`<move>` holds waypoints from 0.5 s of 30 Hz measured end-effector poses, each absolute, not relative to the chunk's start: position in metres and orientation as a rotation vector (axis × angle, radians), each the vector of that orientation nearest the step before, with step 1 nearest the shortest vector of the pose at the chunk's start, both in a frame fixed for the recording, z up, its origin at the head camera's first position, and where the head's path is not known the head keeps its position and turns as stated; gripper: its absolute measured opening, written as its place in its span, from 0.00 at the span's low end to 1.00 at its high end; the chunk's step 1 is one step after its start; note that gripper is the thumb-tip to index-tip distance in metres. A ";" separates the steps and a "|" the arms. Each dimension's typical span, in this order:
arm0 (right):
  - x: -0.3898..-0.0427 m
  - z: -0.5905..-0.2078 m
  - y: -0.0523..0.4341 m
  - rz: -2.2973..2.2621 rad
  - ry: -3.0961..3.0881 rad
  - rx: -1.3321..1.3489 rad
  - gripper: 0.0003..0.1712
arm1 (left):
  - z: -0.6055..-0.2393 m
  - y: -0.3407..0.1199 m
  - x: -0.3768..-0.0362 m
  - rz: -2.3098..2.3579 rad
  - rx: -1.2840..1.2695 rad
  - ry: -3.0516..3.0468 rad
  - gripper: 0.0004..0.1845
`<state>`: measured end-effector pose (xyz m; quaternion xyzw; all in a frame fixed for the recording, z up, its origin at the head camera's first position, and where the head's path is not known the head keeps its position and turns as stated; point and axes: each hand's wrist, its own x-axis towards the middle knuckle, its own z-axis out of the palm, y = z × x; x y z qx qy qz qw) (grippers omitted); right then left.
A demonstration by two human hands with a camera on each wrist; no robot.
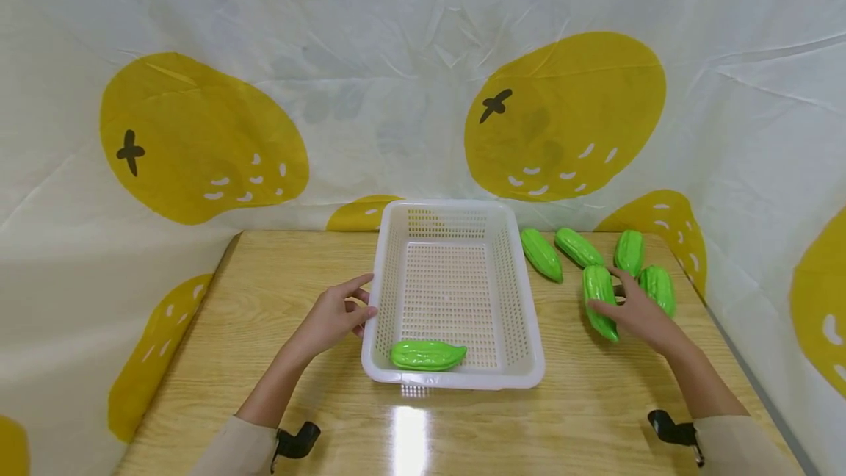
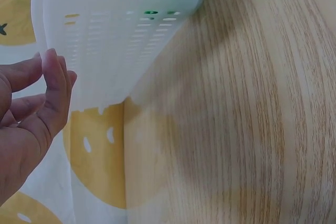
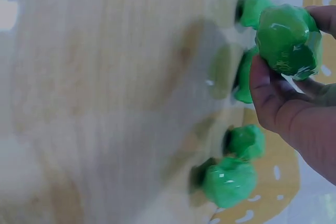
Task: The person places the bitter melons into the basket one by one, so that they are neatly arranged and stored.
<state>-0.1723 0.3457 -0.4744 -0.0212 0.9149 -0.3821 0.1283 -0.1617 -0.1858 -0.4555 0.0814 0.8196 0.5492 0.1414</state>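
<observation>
My left hand is at the left rim of a white plastic basket, thumb and fingertips pinching the edge in the left wrist view. One green bitter melon lies sideways in the basket, along its near end. On the right, my right hand grips another bitter melon between thumb and fingers, its pointed end toward me. In the right wrist view this held bitter melon is seen end-on, above the table.
Several more bitter melons lie on the wooden table right of the basket: one beside its wall, others farther right. A white cloth with yellow fruit prints hangs behind the table and at both sides.
</observation>
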 end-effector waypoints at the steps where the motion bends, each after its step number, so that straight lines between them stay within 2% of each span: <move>1: -0.173 -0.472 0.345 -1.119 2.666 -0.077 0.56 | -0.455 -0.185 -0.162 1.586 0.235 2.367 0.35; 15: -0.185 -0.436 0.326 -1.183 2.671 -0.268 0.55 | -0.453 -0.186 -0.160 1.590 0.236 2.362 0.36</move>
